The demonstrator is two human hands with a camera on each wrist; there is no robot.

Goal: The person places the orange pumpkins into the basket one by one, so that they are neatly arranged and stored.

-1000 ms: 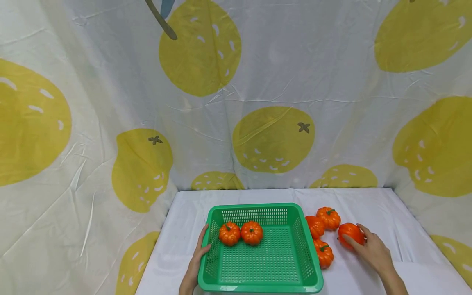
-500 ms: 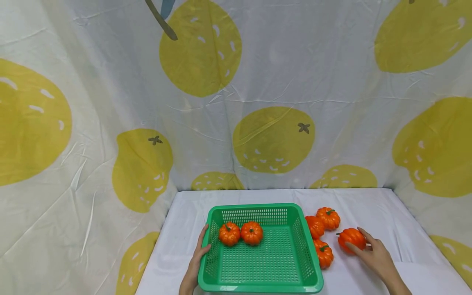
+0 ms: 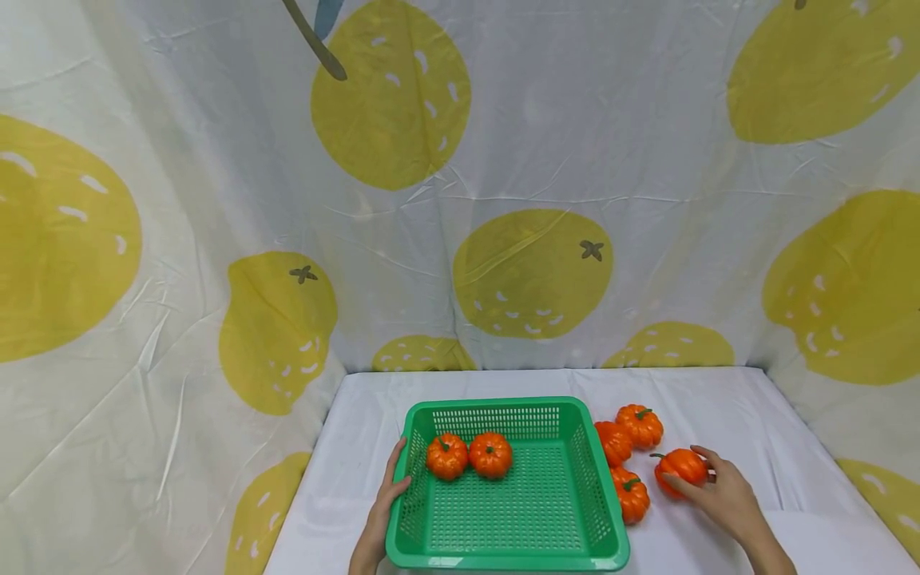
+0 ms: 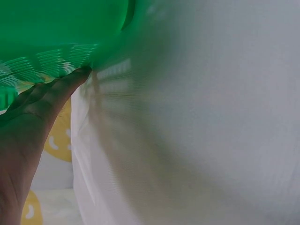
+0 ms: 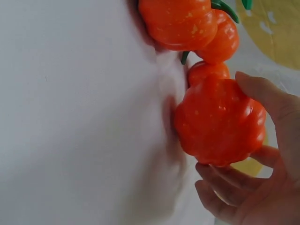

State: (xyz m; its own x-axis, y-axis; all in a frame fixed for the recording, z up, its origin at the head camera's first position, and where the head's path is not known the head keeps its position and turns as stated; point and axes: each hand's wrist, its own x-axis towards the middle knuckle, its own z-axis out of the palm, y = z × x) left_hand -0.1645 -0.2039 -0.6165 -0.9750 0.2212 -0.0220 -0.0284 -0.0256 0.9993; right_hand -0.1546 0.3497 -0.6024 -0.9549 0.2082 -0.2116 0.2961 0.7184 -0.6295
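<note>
In the head view my left hand [image 3: 382, 507] holds the left side of a green basket [image 3: 506, 563], thumb over the rim and fingers along the outer wall. Those fingers lie against the slotted wall in the left wrist view, where the thumb is out of sight. My right hand [image 3: 729, 499] grips a small orange pumpkin [image 3: 683, 469] right of the basket, thumb on one side and fingers on the other. Its green stem points left. The right wrist view shows this ribbed pumpkin [image 5: 220, 123] from its underside, thumb and fingertips at its edge.
Two pumpkins [image 3: 491, 455] sit side by side in the basket's far left part. Outside its right wall are three more, a front pumpkin [image 3: 631, 497], a middle pumpkin [image 3: 614, 443] and a back pumpkin [image 3: 641, 426]. A white cloth covers the table [image 3: 707, 399]; lemon-print curtains [image 3: 532, 160] surround it.
The pumpkin in my right hand has turned, so its stem now shows at the left, and it has shifted slightly. My left hand and the basket stay in place.
</note>
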